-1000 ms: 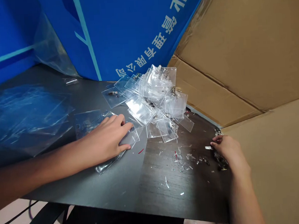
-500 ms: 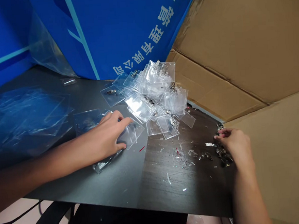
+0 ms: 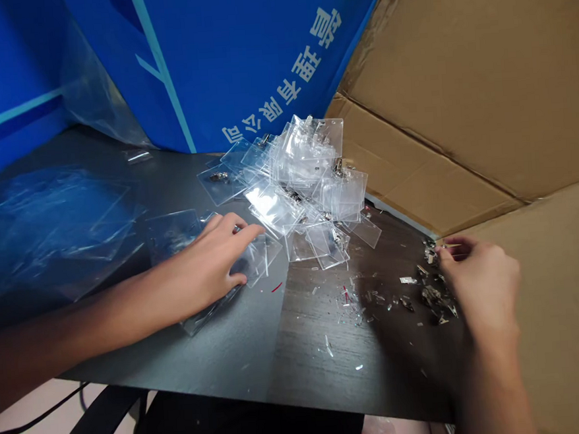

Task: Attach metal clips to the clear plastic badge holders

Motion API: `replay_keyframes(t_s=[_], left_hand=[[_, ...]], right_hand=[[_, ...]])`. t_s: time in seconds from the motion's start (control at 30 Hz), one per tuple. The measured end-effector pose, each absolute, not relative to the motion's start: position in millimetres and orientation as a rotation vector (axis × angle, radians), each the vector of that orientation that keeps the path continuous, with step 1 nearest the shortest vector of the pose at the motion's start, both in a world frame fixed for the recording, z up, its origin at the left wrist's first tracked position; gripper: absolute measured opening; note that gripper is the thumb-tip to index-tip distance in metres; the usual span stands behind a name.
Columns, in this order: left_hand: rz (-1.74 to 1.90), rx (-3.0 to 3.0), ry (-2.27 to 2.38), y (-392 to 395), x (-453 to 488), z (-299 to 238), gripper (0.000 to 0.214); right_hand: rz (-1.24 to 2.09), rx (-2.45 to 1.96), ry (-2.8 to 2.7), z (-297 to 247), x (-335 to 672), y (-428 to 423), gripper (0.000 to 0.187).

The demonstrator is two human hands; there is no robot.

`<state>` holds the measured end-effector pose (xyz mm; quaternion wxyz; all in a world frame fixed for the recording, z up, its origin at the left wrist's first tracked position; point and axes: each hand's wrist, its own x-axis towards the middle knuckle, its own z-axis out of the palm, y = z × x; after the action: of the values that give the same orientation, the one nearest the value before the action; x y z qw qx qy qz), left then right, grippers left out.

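Clear sleeves [image 3: 256, 257] beneath half-spread left fingers [image 3: 248, 234]

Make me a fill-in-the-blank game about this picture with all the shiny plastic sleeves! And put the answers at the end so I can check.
1. The left hand is over some clear sleeves, with its palm facing ____.
2. The right hand is beside small clips made of shiny ____.
3. The panel with white characters on it is coloured ____.
4. The big brown sheet at the right of the picture is made of ____.

Missing words: down; metal; blue; cardboard.
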<state>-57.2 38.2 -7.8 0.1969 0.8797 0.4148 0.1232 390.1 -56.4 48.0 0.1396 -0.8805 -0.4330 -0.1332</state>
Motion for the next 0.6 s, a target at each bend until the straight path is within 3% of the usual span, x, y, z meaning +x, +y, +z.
replay_keyframes(t_s=[0.1,0.3,0.43,0.6], left_hand=[[0.391,2.475,1.155,36.0,-55.3,-4.7,0.061],[0.499,2.403,1.072,42.3,-49.8,10.2,0.037],[0.555,2.265,0.995,45.8,-40.5,23.2,0.031],[0.707,2.127,0.748,39.9,-32.4,37.1,0.024]], right_hand=[[-0.446,-2.373,-1.328,62.9,357.2,-55.9,0.038],[-0.301,-1.949,-1.537,69.3,288.4,-46.0,0.037],[0.201,-1.666,-1.683,47.0,247.7,-36.5,0.033],[1.002,-1.433,-1.481,9.1,217.5,-39.9,0.030]])
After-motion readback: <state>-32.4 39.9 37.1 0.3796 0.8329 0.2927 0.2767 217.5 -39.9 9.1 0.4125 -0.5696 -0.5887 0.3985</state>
